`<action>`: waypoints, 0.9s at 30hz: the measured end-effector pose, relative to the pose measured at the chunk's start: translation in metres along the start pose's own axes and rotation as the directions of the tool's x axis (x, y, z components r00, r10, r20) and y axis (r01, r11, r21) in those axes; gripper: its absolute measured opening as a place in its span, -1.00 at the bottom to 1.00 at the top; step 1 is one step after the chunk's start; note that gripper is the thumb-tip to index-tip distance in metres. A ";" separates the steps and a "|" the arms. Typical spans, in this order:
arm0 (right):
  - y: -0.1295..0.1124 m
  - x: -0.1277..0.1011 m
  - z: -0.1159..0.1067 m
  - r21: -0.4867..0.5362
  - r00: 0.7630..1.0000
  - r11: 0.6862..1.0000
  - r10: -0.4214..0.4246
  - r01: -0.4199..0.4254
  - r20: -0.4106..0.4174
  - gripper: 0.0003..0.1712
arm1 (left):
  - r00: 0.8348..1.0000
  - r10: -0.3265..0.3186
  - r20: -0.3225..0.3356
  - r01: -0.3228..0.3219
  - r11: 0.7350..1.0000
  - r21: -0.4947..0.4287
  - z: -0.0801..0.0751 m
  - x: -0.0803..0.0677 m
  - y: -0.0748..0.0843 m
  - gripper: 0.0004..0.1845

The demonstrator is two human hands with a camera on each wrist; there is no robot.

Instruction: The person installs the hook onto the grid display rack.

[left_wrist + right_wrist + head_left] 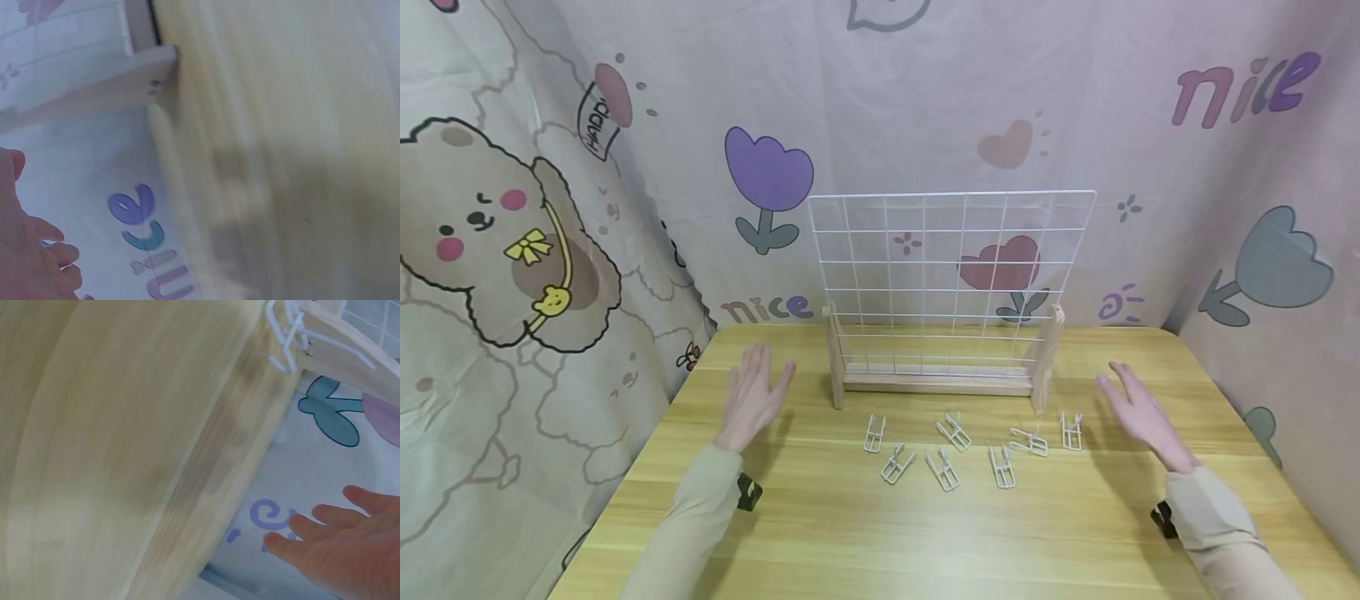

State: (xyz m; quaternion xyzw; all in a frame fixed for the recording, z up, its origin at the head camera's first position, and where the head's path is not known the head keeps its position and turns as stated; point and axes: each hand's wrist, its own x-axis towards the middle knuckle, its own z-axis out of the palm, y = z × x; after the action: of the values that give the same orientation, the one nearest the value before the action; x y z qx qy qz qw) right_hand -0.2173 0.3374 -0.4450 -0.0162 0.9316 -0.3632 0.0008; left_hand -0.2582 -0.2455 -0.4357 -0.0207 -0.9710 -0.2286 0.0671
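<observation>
On the left side of the table my left hand (752, 397) is held with fingers extended and thumb spread, holding nothing. My right hand (1146, 417) is on the other side, its fingers also stretched out and holding nothing. Between them lie several white wire hooks (943, 469) in two loose rows. The nearest to my right hand is a hook (1071, 432) by the stand's right leg, also seen as a white hook (290, 331) in the right wrist view. Behind the hooks stands a white wire grid (943, 267) in a wooden stand (936, 383), leaning slightly.
The wood-grain table (887, 550) ends at a printed curtain (662, 167) at the back and sides. The stand's left leg (835, 358) and right leg (1045, 367) rise near the back edge. A dark band (748, 492) sits at my left wrist.
</observation>
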 end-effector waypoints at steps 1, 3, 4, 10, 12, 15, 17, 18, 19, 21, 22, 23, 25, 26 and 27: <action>0.000 0.000 -0.001 0.030 1.000 0.999 0.013 -0.013 0.007 -0.12 | 1.000 0.001 -0.001 -0.001 1.000 -0.030 -0.001 0.002 0.003 -0.07; -0.001 0.001 -0.002 0.072 0.999 0.997 0.031 -0.032 0.012 -0.13 | 1.000 -0.008 0.011 0.009 0.993 -0.116 -0.004 0.005 0.009 -0.05; -0.001 0.001 -0.003 0.098 0.999 0.994 0.039 -0.041 0.017 -0.12 | 1.000 -0.016 0.020 0.019 0.986 -0.166 -0.005 0.006 0.012 -0.03; -0.003 -0.003 -0.005 0.275 0.993 0.957 0.070 -0.093 0.092 -0.06 | 0.998 -0.063 0.021 0.066 0.922 -0.382 -0.012 0.015 0.032 -0.03; -0.004 -0.004 -0.005 0.322 0.991 0.941 0.067 -0.103 0.120 -0.05 | 0.998 -0.055 -0.015 0.043 0.906 -0.421 -0.015 0.018 0.039 -0.09; -0.004 -0.006 -0.004 0.347 0.985 0.929 0.074 -0.125 0.155 -0.04 | 0.996 -0.053 -0.069 0.013 0.871 -0.490 -0.017 0.022 0.051 -0.19; -0.004 -0.006 -0.003 0.366 0.981 0.920 0.082 -0.143 0.176 -0.04 | 0.993 -0.048 -0.106 -0.018 0.840 -0.543 -0.017 0.025 0.058 -0.24; -0.003 -0.006 -0.003 0.372 0.978 0.915 0.093 -0.157 0.185 -0.04 | 0.991 -0.047 -0.124 -0.032 0.822 -0.569 -0.018 0.027 0.062 -0.26; -0.003 -0.006 -0.002 0.385 0.976 0.907 0.101 -0.171 0.195 -0.04 | 0.989 -0.051 -0.141 -0.043 0.805 -0.592 -0.018 0.029 0.066 -0.27; -0.002 -0.006 -0.001 0.414 0.968 0.888 0.115 -0.202 0.224 -0.02 | 0.982 -0.050 -0.182 -0.076 0.777 -0.625 -0.018 0.033 0.072 -0.29; -0.001 -0.006 0.000 0.422 0.963 0.881 0.121 -0.216 0.239 -0.02 | 0.979 -0.053 -0.198 -0.086 0.771 -0.632 -0.019 0.034 0.075 -0.30; -0.001 -0.006 0.000 0.429 0.959 0.874 0.129 -0.231 0.253 -0.02 | 0.977 -0.058 -0.207 -0.092 0.759 -0.645 -0.019 0.036 0.078 -0.31; 0.001 -0.006 0.001 0.433 0.949 0.865 0.134 -0.253 0.287 -0.01 | 0.973 -0.068 -0.220 -0.100 0.737 -0.668 -0.019 0.039 0.082 -0.32; 0.002 -0.007 0.002 0.434 0.944 0.862 0.135 -0.262 0.302 0.00 | 0.972 -0.072 -0.224 -0.101 0.732 -0.673 -0.018 0.041 0.085 -0.33; 0.002 -0.007 0.003 0.434 0.941 0.861 0.133 -0.266 0.312 -0.01 | 0.972 -0.080 -0.223 -0.096 0.728 -0.679 -0.018 0.042 0.086 -0.33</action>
State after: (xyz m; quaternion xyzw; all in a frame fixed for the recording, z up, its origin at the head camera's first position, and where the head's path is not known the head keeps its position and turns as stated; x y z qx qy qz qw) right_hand -0.2104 0.3375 -0.4485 0.0322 0.8031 -0.5702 0.1700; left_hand -0.2915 -0.1759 -0.3761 -0.0210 -0.8027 -0.5709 0.1711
